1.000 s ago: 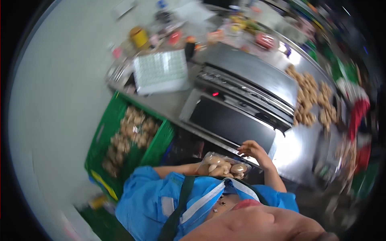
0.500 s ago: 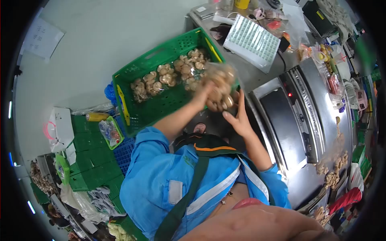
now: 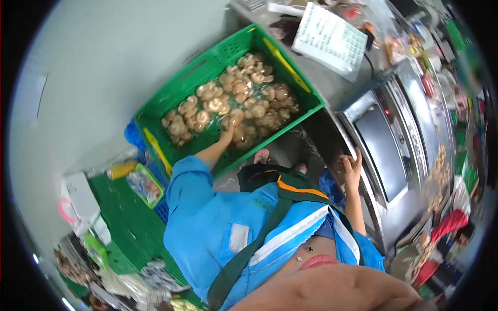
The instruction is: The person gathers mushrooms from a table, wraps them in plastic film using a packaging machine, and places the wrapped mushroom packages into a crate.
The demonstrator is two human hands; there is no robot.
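My left hand (image 3: 227,133) reaches into a green crate (image 3: 194,72). Its fingers are closed on a clear bag of mushrooms (image 3: 244,137) low in the crate, and the bag is slightly blurred. Several more clear bags of brown-capped mushrooms (image 3: 213,98) lie packed beside it in rows. Out to the right, my right hand (image 3: 352,168) holds nothing. Its index finger points up while the other fingers are loosely bent, close to the edge of a steel machine (image 3: 381,145) with a small red light.
A white sheet with a printed grid (image 3: 330,41) lies on the steel table behind the crate. Loose mushrooms (image 3: 438,166) lie on the far right. To the left are green crates (image 3: 129,217) and a small green-rimmed tray (image 3: 145,185).
My left hand has lowered the bag of mushrooms from above the crate's right side into the crate. My right hand has moved away from the bag towards the machine. The view has shifted.
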